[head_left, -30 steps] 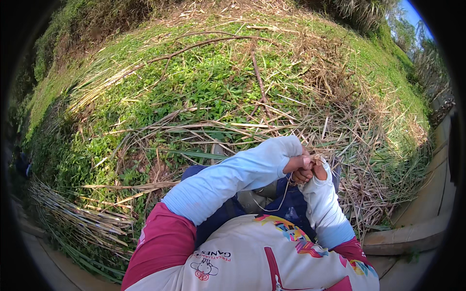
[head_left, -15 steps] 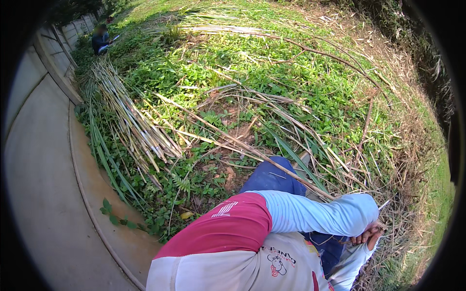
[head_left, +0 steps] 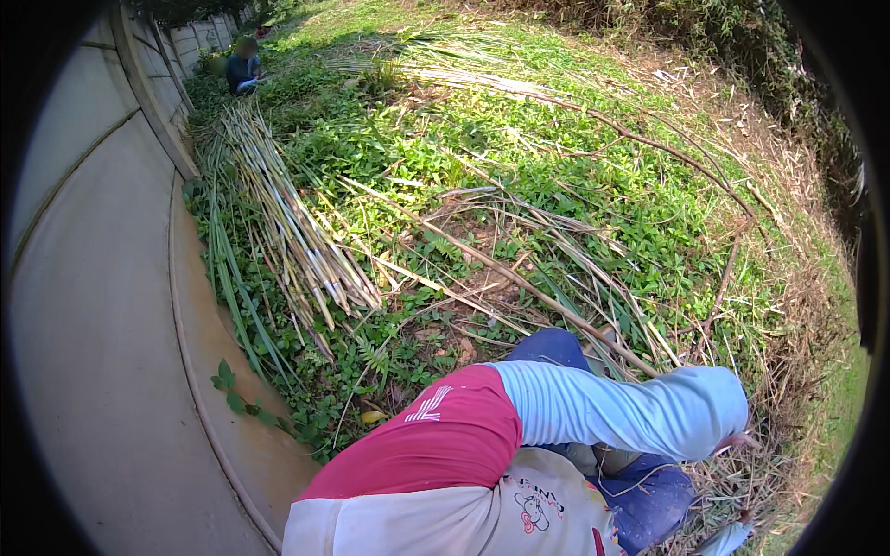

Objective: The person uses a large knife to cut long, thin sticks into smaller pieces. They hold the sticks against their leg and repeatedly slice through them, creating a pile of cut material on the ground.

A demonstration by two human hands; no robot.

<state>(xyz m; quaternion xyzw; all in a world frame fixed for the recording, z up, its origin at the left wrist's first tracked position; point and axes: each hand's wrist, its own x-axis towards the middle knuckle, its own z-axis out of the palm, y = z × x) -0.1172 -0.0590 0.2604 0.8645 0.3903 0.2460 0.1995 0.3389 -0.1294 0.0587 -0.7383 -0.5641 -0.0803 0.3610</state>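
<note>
1. The left hand (head_left: 734, 443) pokes out past a light-blue fabric sleeve (head_left: 630, 408); its fingers are mostly hidden from me, so I can't tell whether they're apart or clamped on something.
2. The right hand (head_left: 744, 517) shows as a small patch above its pale-blue cuff (head_left: 726, 539), nearer the body than the left fingers and apart from them; its grip I can't make out either.
3. A thin, pale, looped cord (head_left: 640, 486) lies over the dark-blue trousers (head_left: 654, 519), to the left of both hands' fingers; whether an end reaches them is hidden.
4. Dry, straw-coloured litter (head_left: 709, 477) spreads on the ground just left of the fingers.
5. One long, slim brown stalk (head_left: 519, 278) slants away ahead and left of the left fingers, its near end by the sleeve.
6. Well off to the fingers' left lies a bundle of yellowish-brown jointed canes (head_left: 295, 227), beside a grey panelled wall (head_left: 102, 306).
</note>
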